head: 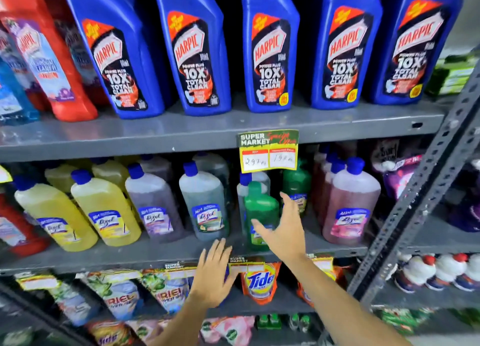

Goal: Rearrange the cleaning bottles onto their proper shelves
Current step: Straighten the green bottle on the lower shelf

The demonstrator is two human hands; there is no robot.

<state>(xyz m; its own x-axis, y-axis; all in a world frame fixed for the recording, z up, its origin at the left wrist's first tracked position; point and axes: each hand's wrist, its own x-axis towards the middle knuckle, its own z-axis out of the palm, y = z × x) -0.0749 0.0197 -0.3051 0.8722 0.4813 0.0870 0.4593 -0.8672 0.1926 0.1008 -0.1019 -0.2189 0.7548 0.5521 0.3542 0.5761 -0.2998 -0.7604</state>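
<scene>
1. My right hand [281, 231] is stretched out to the middle shelf [155, 254], fingers spread wide and holding nothing; the thumb points up and the fingertips lie against the front of a green bottle [259, 210].
2. That green bottle stands upright at the front edge of the middle shelf, between a grey-green Lizol bottle [205, 205] on its left and a pink Lizol bottle [350, 205] on its right. A second green bottle [296, 182] stands just behind it (partly hidden by my thumb).
3. My left hand [211, 275] is lower, open and flat with the fingers together, holding nothing; its fingertips reach up to the front lip of the middle shelf, in front of the pouches below.
4. Further left on the same shelf stand a purple Lizol bottle [155, 202] and two yellow Lizol bottles [104, 208], all blue-capped and upright.
5. On the top shelf [207, 130] stand five blue Harpic bottles [270, 54] in a row, with a red Harpic bottle [46, 54] at the left end.
6. A yellow price tag [268, 152] hangs from the top shelf's edge, right above the green bottles.
7. Below the middle shelf hang detergent pouches, an orange Tide pouch [259, 280] beside my left hand and Ariel pouches [122, 296] further left.
</scene>
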